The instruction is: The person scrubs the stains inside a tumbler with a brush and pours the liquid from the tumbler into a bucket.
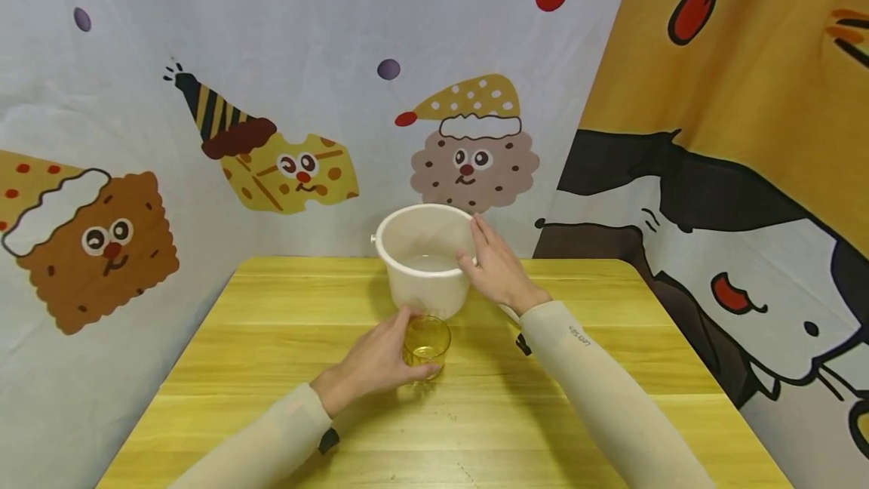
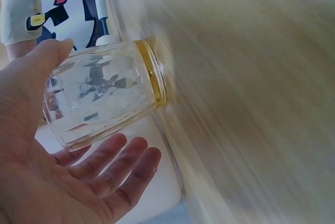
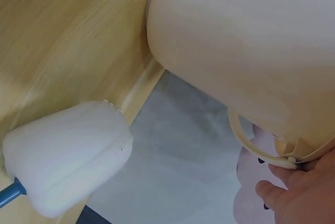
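On the wooden table stands a faceted clear glass [image 2: 99, 90] with an amber base; the same glass [image 1: 428, 339] looks yellowish from above. My left hand [image 1: 373, 361] has its thumb and index finger on opposite sides of it near the rim, while the other fingers spread loosely beneath in the left wrist view. Just behind the glass is a cream bucket [image 1: 424, 291], upright. The right hand [image 1: 498, 266] holds the bucket's right rim, thumb over the inside, and its fingers [image 3: 277, 192] lie by the handle's pivot.
A white foam-headed brush [image 3: 68, 156] with a blue stick lies right of the bucket, mostly behind the right forearm in the head view. The table [image 1: 271, 323] ends close behind the bucket at a printed cloth backdrop [image 1: 319, 21].
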`<state>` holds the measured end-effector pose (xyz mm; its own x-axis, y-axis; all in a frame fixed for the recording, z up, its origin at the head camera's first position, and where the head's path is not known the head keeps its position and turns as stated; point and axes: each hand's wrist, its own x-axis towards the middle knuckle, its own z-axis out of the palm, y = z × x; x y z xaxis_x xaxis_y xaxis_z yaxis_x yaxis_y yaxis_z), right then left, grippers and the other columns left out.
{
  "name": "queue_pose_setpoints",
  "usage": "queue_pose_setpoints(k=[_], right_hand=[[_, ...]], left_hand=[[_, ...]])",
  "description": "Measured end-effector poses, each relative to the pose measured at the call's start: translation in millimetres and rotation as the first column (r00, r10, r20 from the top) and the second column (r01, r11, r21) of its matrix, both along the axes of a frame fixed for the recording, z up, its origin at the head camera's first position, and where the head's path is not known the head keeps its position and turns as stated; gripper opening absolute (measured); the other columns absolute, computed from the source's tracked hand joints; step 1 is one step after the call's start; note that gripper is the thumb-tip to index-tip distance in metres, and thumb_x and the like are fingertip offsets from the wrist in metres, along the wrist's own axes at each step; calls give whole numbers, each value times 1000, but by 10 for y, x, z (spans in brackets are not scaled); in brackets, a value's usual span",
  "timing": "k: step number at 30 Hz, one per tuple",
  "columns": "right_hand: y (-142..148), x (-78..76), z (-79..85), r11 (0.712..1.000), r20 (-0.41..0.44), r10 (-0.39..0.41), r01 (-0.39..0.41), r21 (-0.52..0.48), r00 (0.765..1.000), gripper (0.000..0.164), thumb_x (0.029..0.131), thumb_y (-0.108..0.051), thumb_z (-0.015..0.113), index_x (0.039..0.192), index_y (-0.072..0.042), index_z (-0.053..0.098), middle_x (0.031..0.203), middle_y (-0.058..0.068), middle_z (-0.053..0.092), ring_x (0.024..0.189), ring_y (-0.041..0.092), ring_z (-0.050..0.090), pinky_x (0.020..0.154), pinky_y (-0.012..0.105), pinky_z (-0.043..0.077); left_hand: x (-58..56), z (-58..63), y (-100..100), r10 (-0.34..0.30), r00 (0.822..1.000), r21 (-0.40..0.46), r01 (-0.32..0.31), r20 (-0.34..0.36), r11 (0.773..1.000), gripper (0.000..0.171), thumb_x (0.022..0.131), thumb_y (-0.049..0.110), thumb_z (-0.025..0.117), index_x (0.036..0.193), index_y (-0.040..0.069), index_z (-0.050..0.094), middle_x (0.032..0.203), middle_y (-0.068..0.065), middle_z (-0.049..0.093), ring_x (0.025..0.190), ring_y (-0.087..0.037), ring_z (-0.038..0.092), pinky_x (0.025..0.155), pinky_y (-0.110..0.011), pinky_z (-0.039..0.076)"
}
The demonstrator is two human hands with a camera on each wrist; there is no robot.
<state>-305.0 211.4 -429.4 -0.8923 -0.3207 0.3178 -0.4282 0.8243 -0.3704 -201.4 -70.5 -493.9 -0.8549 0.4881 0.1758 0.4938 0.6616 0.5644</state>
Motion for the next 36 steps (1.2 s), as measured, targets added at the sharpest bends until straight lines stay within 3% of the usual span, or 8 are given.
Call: queue_pose_setpoints(k=[11, 17, 24, 29, 36], right_hand=[[104, 77, -30, 1000, -4, 5, -6, -30, 1000, 87, 125, -57, 34, 184, 5, 14, 195, 25, 13, 180, 49, 22, 147, 66, 22], [320, 300, -106, 1000, 26, -31, 31, -3, 999, 91, 124, -63, 37, 186, -2, 11, 197, 19, 7, 182, 47, 20, 147, 67, 20], [656, 601, -223, 997, 47, -57, 55, 50, 997, 90, 123, -61, 43, 188, -8, 9, 198, 18, 6, 181, 50, 19, 147, 71, 17], [863, 798, -288, 993, 26, -78, 75, 94, 997, 87, 122, -56, 52, 188, -14, 14, 197, 19, 10, 177, 56, 26, 143, 76, 21], [1082, 999, -408, 982, -5, -91, 91, 166, 996, 93, 116, -62, 63, 189, -25, 20, 197, 19, 12, 177, 57, 25, 142, 81, 15]], left_hand=[[-22, 0, -79, -16, 999, 39, 17, -30, 999, 103, 91, 61, 98, 170, 18, 49, 168, -17, 65, 145, -43, 73, 111, -68, 65], [-27, 24, -166, -8, 1000, 55, 8, -10, 998, 97, 95, 68, 91, 169, 18, 52, 165, -12, 69, 141, -39, 75, 113, -65, 64], [-39, 71, -391, 59, 998, 45, -59, 13, 997, 86, 105, 72, 78, 168, 18, 56, 165, -8, 68, 144, -37, 72, 116, -65, 62], [-100, 73, -600, 113, 992, 4, -113, -53, 994, 76, 112, 71, 66, 164, 16, 58, 164, -10, 68, 145, -39, 71, 118, -68, 59], [-173, 89, -859, 173, 968, -106, -194, -180, 975, 85, 111, 72, 66, 171, 13, 54, 171, -22, 59, 155, -51, 61, 124, -80, 48]])
